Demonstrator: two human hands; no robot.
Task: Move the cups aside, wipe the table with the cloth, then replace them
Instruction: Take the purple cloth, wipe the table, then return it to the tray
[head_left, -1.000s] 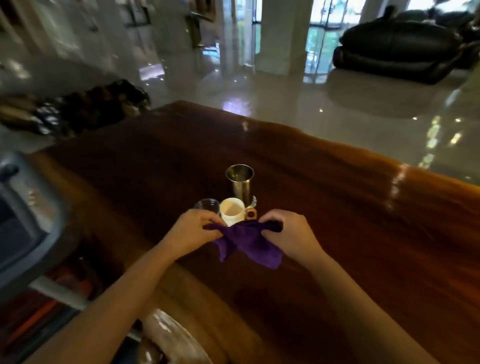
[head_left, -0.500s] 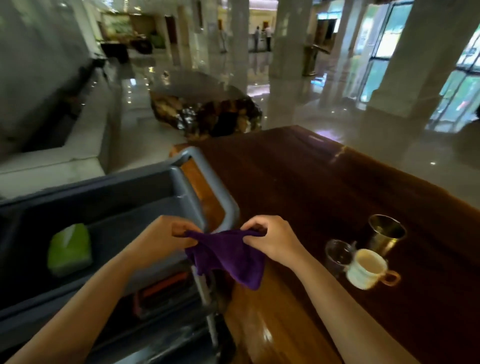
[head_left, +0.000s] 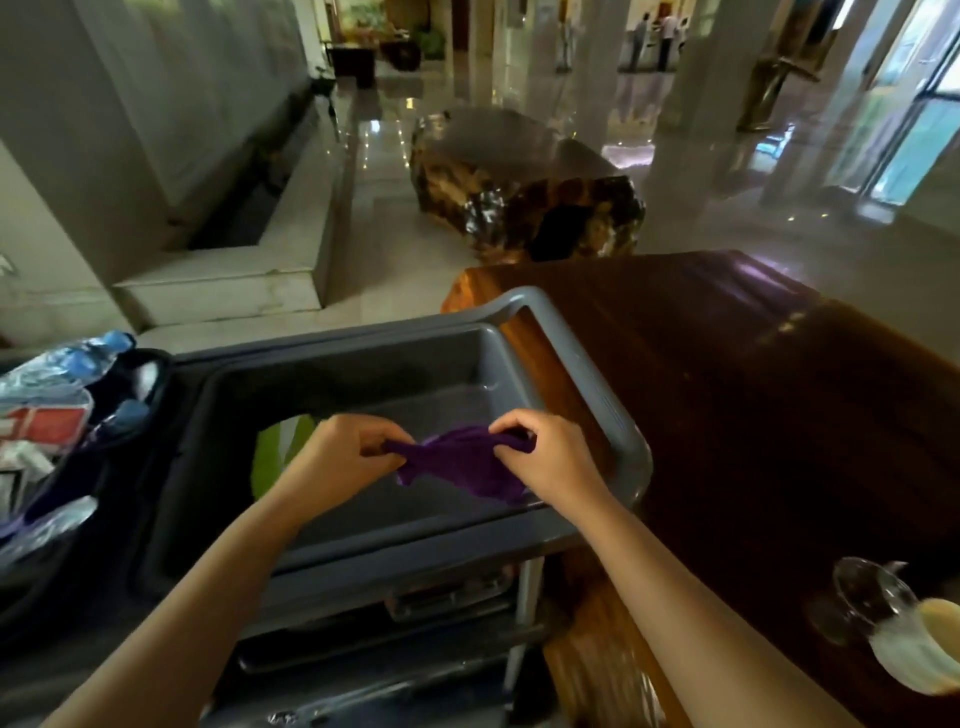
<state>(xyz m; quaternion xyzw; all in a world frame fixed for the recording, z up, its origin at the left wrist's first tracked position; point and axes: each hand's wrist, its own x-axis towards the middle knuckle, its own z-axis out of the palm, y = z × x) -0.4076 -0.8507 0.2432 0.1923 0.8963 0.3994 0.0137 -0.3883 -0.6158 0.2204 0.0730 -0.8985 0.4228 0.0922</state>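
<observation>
Both of my hands pinch a purple cloth (head_left: 462, 462) and hold it stretched over the grey tray of a cart (head_left: 363, 374). My left hand (head_left: 348, 452) grips its left end and my right hand (head_left: 545, 457) its right end. The dark wooden table (head_left: 753, 389) lies to the right. A clear glass cup (head_left: 867, 597) and a white cup (head_left: 930, 654) stand on it at the bottom right corner, partly cut off by the frame edge. The metal cup is out of view.
A green item (head_left: 275, 457) lies in the cart tray behind my left arm. Plastic water bottles (head_left: 57, 364) and packets sit in a dark bin at the left. A large dark stone block (head_left: 524, 192) stands on the shiny floor beyond the table.
My view has swung left from the table to the cart. Both hands carried the purple cloth from in front of the cups to above the cart tray. The cups stayed put.
</observation>
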